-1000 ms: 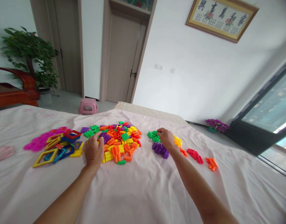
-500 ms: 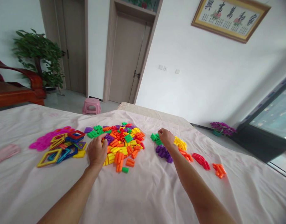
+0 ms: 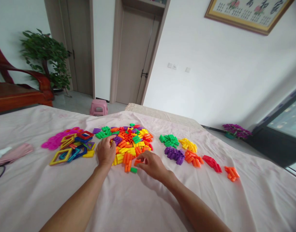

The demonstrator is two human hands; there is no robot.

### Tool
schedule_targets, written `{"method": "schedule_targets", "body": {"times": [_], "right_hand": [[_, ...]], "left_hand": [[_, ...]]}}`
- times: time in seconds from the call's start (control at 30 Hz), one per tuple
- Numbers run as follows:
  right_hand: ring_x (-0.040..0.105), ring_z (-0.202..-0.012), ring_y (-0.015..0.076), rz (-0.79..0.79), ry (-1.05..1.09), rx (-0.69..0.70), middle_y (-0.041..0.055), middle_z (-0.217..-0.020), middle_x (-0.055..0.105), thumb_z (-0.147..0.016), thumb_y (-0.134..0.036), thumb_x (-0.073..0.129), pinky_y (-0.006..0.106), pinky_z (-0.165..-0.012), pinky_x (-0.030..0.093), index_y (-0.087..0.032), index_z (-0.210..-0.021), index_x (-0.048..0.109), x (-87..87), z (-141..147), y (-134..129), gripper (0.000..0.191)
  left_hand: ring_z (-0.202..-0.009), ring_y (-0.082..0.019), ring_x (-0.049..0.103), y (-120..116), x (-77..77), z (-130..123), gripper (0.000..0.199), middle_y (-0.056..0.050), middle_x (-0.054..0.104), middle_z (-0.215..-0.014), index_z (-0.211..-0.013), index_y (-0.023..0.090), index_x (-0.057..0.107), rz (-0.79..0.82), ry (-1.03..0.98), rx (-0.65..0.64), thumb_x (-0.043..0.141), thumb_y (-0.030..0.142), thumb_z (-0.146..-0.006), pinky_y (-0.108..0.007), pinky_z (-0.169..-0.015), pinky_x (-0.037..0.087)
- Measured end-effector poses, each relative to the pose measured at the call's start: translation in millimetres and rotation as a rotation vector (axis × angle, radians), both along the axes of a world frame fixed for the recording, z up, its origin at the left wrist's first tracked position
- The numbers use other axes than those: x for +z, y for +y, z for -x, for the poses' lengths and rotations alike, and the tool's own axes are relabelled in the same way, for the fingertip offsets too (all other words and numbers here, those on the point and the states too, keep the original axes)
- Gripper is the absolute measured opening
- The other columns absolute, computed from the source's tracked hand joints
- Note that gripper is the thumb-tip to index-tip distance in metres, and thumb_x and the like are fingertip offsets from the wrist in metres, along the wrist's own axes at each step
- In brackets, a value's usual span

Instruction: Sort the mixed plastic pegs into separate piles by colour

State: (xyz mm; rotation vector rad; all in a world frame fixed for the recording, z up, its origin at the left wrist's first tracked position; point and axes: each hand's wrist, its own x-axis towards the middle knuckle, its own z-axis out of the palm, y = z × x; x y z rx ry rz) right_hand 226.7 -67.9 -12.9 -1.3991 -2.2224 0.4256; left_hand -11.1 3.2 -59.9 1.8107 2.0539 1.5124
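Bright plastic tubes in mixed colours make a loose pile [image 3: 132, 145] on a pale pink cloth [image 3: 138, 206]; the left hand [image 3: 106, 152] rests at its nine o'clock edge, fingertips by some purple tubes [image 3: 117, 140], though whether it grips any cannot be told; the right hand [image 3: 150, 163] is at the pile's four-to-five o'clock side, thumb and fingers curved about an orange piece [image 3: 137, 162], and I cannot tell whether they press on it; the two hands are apart from each other; a green piece [image 3: 133, 170] lies at six o'clock of the pile; toward three o'clock, well apart from it, sit separate groups: green [image 3: 169, 141], yellow [image 3: 188, 145], purple [image 3: 174, 155] and orange [image 3: 193, 159], then, slightly past three, red [image 3: 212, 163] and a smaller orange cluster [image 3: 231, 173]; beyond the left hand, toward nine o'clock, lie coloured frames [image 3: 56, 157] and magenta shapes [image 3: 52, 142].
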Motion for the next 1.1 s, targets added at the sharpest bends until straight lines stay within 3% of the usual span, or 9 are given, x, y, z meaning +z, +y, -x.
{"method": "schedule_targets", "body": {"times": [0.13, 0.27, 0.37, 0.47, 0.63, 0.9, 1.1], "right_hand": [[0.064, -0.088, 0.0169, -0.046, -0.192, 0.124, 0.0013, -0.096, 0.069, -0.083, -0.034, 0.075, 0.025, -0.071, 0.042, -0.025, -0.096, 0.072, 1.2, 15, -18, 0.016], [0.064, -0.087, 0.0164, -0.046, -0.260, 0.124, 0.0021, -0.097, 0.068, -0.088, -0.028, 0.069, 0.024, -0.068, 0.041, -0.025, -0.097, 0.071, 1.8, 17, -21, 0.010], [0.064, -0.085, 0.0155, -0.079, -0.176, -0.003, 0.0028, -0.097, 0.069, -0.092, -0.030, 0.064, 0.024, -0.068, 0.041, -0.024, -0.097, 0.070, 7.5, 0, -6, 0.010], [0.064, -0.080, 0.0158, -0.117, -0.101, -0.244, 0.0039, -0.096, 0.071, -0.093, -0.033, 0.060, 0.024, -0.067, 0.042, -0.022, -0.099, 0.069, 16.7, -32, 21, 0.015], [0.067, -0.081, 0.0178, -0.057, -0.066, -0.571, 0.0032, -0.091, 0.074, -0.088, -0.026, 0.055, 0.024, -0.069, 0.044, -0.021, -0.123, 0.065, 28.9, -85, 61, 0.036], [0.069, -0.090, 0.0217, -0.009, -0.184, -0.752, 0.0066, -0.098, 0.075, -0.084, -0.038, 0.057, 0.027, -0.071, 0.045, -0.023, -0.115, 0.067, 31.1, -111, 85, 0.036], [0.070, -0.099, 0.0275, 0.037, -0.290, -0.784, 0.0132, -0.106, 0.074, -0.090, -0.049, 0.053, 0.032, -0.076, 0.046, -0.021, -0.112, 0.070, 25.6, -118, 95, 0.040]], "left_hand": [[-0.102, -0.026, 0.064, 0, -0.7, 1, 0.031, -0.006, 0.074, -0.111, -0.108, 0.023, 0.073, -0.008, 0.009, -0.014, 0.047, 0.023, -0.090, -0.039, -0.091, 0.046], [-0.100, -0.025, 0.064, 1, -2.3, 1, 0.030, -0.006, 0.074, -0.110, -0.106, 0.023, 0.073, -0.015, 0.006, -0.023, 0.048, 0.023, -0.089, -0.038, -0.090, 0.046], [-0.097, -0.025, 0.064, 2, -3.5, 2, 0.030, -0.006, 0.074, -0.108, -0.105, 0.023, 0.074, -0.008, -0.005, -0.024, 0.048, 0.023, -0.089, -0.038, -0.088, 0.047], [-0.096, -0.025, 0.064, 2, -3.0, 1, 0.030, -0.005, 0.074, -0.108, -0.105, 0.024, 0.074, 0.003, -0.014, -0.018, 0.049, 0.023, -0.088, -0.038, -0.087, 0.047], [-0.097, -0.025, 0.064, 0, 1.4, 0, 0.030, -0.006, 0.074, -0.107, -0.103, 0.024, 0.074, 0.021, -0.013, -0.015, 0.049, 0.023, -0.088, -0.038, -0.087, 0.046], [-0.096, -0.025, 0.064, 0, 0.1, 1, 0.030, -0.005, 0.074, -0.107, -0.103, 0.025, 0.075, 0.020, -0.034, -0.015, 0.049, 0.023, -0.088, -0.038, -0.087, 0.047], [-0.099, -0.025, 0.065, 1, -1.4, 2, 0.030, -0.005, 0.074, -0.107, -0.103, 0.025, 0.074, -0.005, -0.030, -0.021, 0.049, 0.022, -0.088, -0.038, -0.088, 0.046]]}}
